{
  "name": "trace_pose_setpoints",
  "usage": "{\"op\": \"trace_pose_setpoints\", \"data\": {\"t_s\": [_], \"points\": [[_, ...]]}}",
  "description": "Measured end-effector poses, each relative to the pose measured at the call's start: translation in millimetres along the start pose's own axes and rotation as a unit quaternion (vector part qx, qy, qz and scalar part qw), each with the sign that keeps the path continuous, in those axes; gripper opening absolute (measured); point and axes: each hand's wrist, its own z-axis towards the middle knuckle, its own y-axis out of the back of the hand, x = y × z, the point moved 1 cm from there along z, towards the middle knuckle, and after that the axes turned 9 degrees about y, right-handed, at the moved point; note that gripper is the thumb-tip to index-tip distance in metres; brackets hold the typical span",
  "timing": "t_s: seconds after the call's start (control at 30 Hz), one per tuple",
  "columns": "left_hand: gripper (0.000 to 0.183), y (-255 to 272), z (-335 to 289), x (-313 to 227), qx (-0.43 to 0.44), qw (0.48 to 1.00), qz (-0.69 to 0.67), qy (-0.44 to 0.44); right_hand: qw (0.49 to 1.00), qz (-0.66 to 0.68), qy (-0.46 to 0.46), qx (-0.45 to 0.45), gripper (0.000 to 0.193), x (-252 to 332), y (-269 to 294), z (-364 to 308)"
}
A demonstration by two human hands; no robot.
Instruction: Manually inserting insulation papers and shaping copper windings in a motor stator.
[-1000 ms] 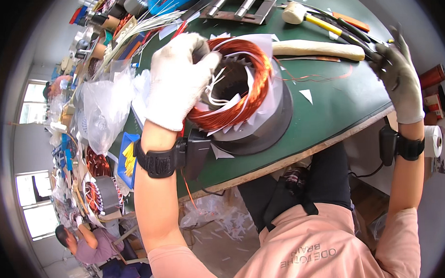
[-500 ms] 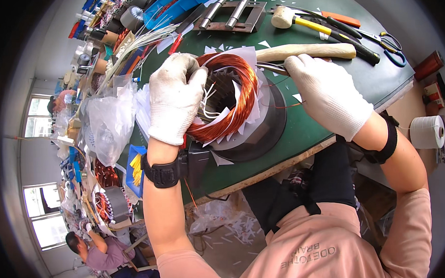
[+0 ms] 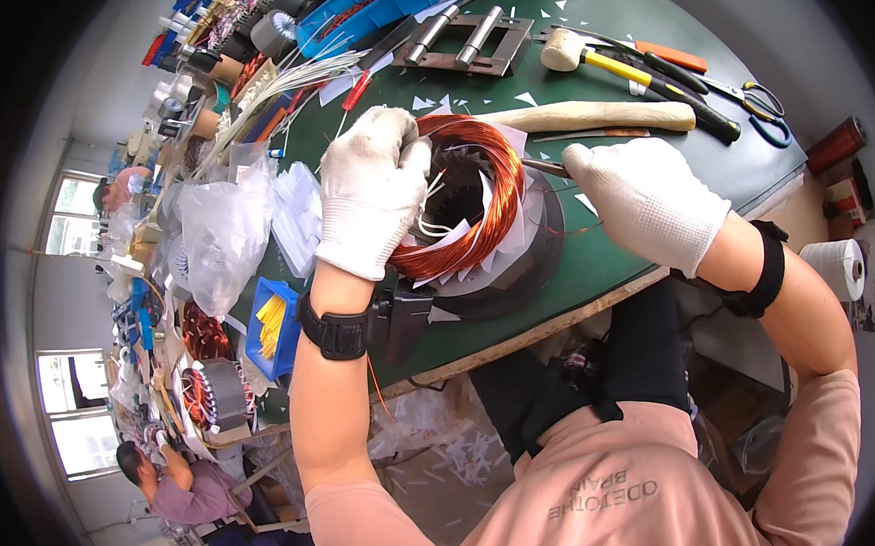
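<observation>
A stator [image 3: 491,271] with a thick ring of copper winding [image 3: 506,207] stands on a round dark base at the bench's near edge. White paper insulation pieces stick out around the ring, and white leads [image 3: 432,203] show inside its opening. My left hand [image 3: 375,183], in a white knit glove, is closed over the ring's left side; its fingertips are partly hidden. My gloved right hand [image 3: 639,191] is closed on a slim pointed metal tool [image 3: 544,167], whose tip is beside the ring's right edge. A thin copper wire [image 3: 577,231] runs out below that hand.
Behind the stator lie a pale wooden handle [image 3: 597,117], a yellow-and-black mallet [image 3: 644,77], scissors [image 3: 764,103] and a metal frame with two rollers [image 3: 462,43]. Plastic bags [image 3: 219,229] and a blue bin [image 3: 283,350] are at left. Another person [image 3: 188,489] works far left.
The tool in my right hand has come down slightly along the winding's right edge. My left hand stays on the ring. The whole view has shifted a little.
</observation>
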Motion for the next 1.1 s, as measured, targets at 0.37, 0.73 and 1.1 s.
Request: {"op": "trace_pose_setpoints", "data": {"t_s": [0.37, 0.73, 1.1], "points": [[0.011, 2.0, 3.9, -0.2, 0.018, 1.0, -0.016, 0.002, 0.998, 0.031, -0.049, 0.001, 0.012, 5.3, 4.6, -0.2], [0.011, 0.7, 2.1, -5.1, 0.008, 1.0, 0.016, 0.014, 0.998, 0.046, -0.028, 0.036, 0.01, 5.9, 3.1, 0.2], [0.019, 17.2, -48.7, -66.6, -0.07, 0.98, 0.114, -0.146, 0.975, -0.152, -0.145, -0.071, 0.014, -71.9, 43.3, -60.9]]}}
